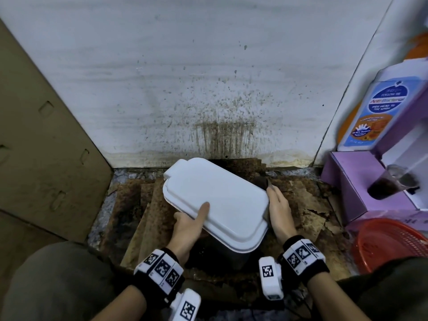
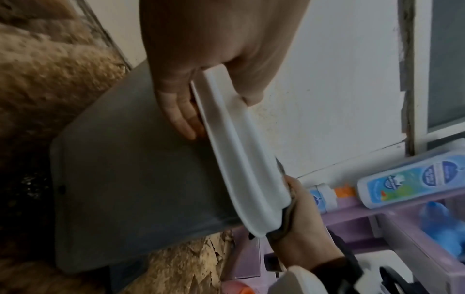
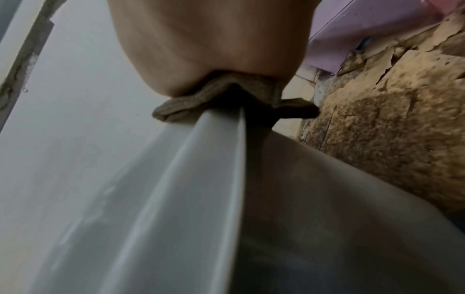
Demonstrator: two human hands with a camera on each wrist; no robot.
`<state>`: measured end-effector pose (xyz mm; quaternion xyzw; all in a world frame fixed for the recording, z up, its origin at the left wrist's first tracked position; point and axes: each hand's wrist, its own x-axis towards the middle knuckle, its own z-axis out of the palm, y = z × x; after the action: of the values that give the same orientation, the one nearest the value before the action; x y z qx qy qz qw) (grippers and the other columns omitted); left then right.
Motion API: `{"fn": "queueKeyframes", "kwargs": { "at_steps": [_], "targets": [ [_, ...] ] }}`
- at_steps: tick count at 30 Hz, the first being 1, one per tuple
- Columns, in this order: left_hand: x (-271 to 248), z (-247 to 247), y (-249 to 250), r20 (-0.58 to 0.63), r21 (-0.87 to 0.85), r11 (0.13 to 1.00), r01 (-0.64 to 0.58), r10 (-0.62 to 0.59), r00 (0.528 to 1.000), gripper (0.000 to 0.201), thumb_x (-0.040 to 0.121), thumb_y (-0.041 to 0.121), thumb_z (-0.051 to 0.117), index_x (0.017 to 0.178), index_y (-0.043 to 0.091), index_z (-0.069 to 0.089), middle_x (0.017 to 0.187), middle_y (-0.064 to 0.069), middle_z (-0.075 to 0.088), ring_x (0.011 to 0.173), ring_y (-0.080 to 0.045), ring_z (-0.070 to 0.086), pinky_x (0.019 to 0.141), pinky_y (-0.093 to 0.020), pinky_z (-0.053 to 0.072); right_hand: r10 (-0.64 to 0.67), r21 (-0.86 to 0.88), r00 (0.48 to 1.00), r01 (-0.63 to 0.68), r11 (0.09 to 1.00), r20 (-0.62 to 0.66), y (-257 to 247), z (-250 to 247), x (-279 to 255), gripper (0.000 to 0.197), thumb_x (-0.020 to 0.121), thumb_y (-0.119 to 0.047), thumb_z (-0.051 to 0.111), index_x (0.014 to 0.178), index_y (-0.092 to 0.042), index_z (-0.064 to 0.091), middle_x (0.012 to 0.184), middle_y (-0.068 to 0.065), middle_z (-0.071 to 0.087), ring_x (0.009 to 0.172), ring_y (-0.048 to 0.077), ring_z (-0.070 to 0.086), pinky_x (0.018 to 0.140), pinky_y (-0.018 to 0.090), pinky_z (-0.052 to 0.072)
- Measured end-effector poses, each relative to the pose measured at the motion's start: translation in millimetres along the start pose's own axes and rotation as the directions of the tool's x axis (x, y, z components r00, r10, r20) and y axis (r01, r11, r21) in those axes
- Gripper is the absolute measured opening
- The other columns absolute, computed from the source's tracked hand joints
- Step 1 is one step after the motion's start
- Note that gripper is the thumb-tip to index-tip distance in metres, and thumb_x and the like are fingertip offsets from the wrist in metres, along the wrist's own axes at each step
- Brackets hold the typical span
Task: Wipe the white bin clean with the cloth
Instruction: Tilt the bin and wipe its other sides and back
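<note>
My left hand [image 1: 186, 224] is gripping the rim of the white bin [image 1: 222, 202] at 7 o'clock, thumb on its lid. The bin is sitting in the middle of the dirty floor [image 1: 308, 205]. At 3 o'clock, my right hand [image 1: 279, 210] is pressing the cloth [image 3: 226, 103] against the bin's side.

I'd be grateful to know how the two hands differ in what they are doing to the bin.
The left hand grips the white bin bare, thumb on top of the lid edge and fingers under the rim; the right hand presses a brownish cloth against the opposite rim. The left hand steadies, while the right seems to wipe. Both are at rim level, on opposite sides.
</note>
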<state>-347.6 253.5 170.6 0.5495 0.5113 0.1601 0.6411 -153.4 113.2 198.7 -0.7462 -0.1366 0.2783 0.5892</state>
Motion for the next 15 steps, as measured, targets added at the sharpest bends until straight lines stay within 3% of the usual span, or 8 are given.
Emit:
{"fn": "queueKeyframes", "kwargs": {
  "at_steps": [2, 4, 9, 12, 15],
  "targets": [
    [11.1, -6.1, -2.8, -0.018, 0.030, 0.998, -0.055, 0.055, 0.998, 0.107, 0.056, 0.086, 0.075, 0.131, 0.015, 0.049, 0.127, 0.005, 0.067, 0.113, -0.015, 0.067, 0.098, -0.041, 0.056, -0.015, 0.041, 0.998, 0.017, 0.999, -0.055, -2.3, 5.5, -11.6, 0.029, 0.106, -0.040, 0.038, 0.129, -0.041, 0.056, 0.117, -0.023, 0.059, 0.115, 0.007, 0.052, 0.094, 0.028, 0.035],
    [10.2, -10.7, 7.9, -0.008, 0.044, 0.997, -0.067, 0.067, 0.998, 0.101, 0.059, 0.084, 0.076, 0.127, 0.014, 0.050, 0.124, 0.003, 0.068, 0.114, -0.017, 0.066, 0.100, -0.042, 0.054, -0.005, 0.081, 0.990, 0.017, 0.997, -0.144, -0.1, 14.5, -25.9, 0.032, 0.106, -0.037, 0.039, 0.133, -0.035, 0.057, 0.118, -0.015, 0.059, 0.115, 0.010, 0.051, 0.094, 0.028, 0.035],
    [9.3, -16.2, 35.7, 0.076, 0.074, 0.992, -0.102, 0.096, 0.992, 0.058, 0.092, 0.051, 0.066, 0.127, 0.013, 0.040, 0.121, 0.004, 0.058, 0.110, -0.010, 0.061, 0.089, -0.032, 0.054, 0.032, 0.217, 0.930, 0.052, 0.975, -0.367, 15.6, 47.6, -70.4, 0.033, 0.106, -0.038, 0.039, 0.132, -0.033, 0.057, 0.125, -0.009, 0.061, 0.116, 0.014, 0.055, 0.094, 0.033, 0.042],
    [17.3, -21.6, 42.3, 0.134, 0.161, 0.974, -0.162, 0.141, 0.981, 0.051, 0.096, 0.049, 0.060, 0.131, 0.015, 0.045, 0.121, 0.007, 0.061, 0.107, -0.004, 0.061, 0.082, -0.025, 0.052, 0.007, 0.200, 0.910, 0.084, 0.976, -0.415, 27.4, 64.8, -86.8, 0.037, 0.108, -0.034, 0.034, 0.141, -0.030, 0.048, 0.133, -0.011, 0.053, 0.125, 0.011, 0.048, 0.101, 0.031, 0.038],
    [22.0, -25.0, 41.7, 0.178, 0.184, 0.966, -0.184, 0.151, 0.972, 0.051, 0.098, 0.051, 0.056, 0.140, 0.023, 0.051, 0.130, 0.007, 0.066, 0.112, -0.008, 0.066, 0.097, -0.035, 0.054, -0.017, 0.153, 0.922, 0.082, 0.985, -0.387, 35.0, 74.9, -96.2, 0.040, 0.108, -0.034, 0.033, 0.146, -0.026, 0.043, 0.144, -0.005, 0.048, 0.136, 0.016, 0.041, 0.111, 0.038, 0.036]
  ]
}}
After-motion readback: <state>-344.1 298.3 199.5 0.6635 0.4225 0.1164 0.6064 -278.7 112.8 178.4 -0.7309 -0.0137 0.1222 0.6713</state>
